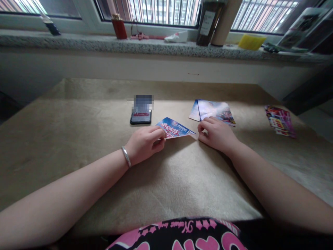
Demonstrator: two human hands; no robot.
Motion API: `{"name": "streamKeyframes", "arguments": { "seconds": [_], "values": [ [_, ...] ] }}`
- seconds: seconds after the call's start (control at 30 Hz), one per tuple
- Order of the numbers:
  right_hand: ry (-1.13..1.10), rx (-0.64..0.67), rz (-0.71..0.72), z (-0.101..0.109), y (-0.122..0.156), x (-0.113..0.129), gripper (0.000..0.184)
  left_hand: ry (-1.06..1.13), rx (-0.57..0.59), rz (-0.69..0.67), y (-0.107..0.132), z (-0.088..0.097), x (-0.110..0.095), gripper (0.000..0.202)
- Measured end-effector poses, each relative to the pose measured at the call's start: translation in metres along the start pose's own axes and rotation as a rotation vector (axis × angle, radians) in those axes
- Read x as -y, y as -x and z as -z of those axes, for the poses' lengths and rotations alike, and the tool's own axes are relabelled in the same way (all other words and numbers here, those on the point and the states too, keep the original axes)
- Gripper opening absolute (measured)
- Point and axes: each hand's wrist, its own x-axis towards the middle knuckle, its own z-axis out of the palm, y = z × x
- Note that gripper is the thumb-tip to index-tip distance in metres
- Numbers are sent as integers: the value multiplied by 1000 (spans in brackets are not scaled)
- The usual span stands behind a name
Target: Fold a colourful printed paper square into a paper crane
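One blue leaflet (174, 127), printed in red and white, is between the two hands, above the worktop (104, 104). The fingers of the left hand (143, 142) grasp its left corner; those of the right hand (217, 133) are curled beside its right corner, and I cannot tell if they grasp it. Just beyond the right fingers lie at least two overlapping glossy sheets (214, 109); beyond the left fingers, one black-edged phone (141, 118). Well to the right of the right fingers is one fanned bundle of colourful cards (280, 121). The worktop is tan and smooth. Farther from the fingers, a speckled stone sill (161, 45) runs under the windows (161, 12).
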Motion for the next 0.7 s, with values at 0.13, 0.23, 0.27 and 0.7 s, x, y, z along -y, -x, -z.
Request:
{"name": "streamKeyframes", "arguments": {
  "seconds": [0.13,0.23,0.27,0.7],
  "values": [
    [-125,-76,-6,0,0,9,4,37,16,-36,-1,-1,0,12],
    [-235,-55,80,0,-2,22,6,39,32,-63,-3,-2,0,15],
    [-249,-28,120,0,-2,26,7,35,37,-68,-3,-2,-1,15],
    [-208,-54,168,-2,-4,54,11,57,-7,-149,-6,-7,0,13]
  ]
}}
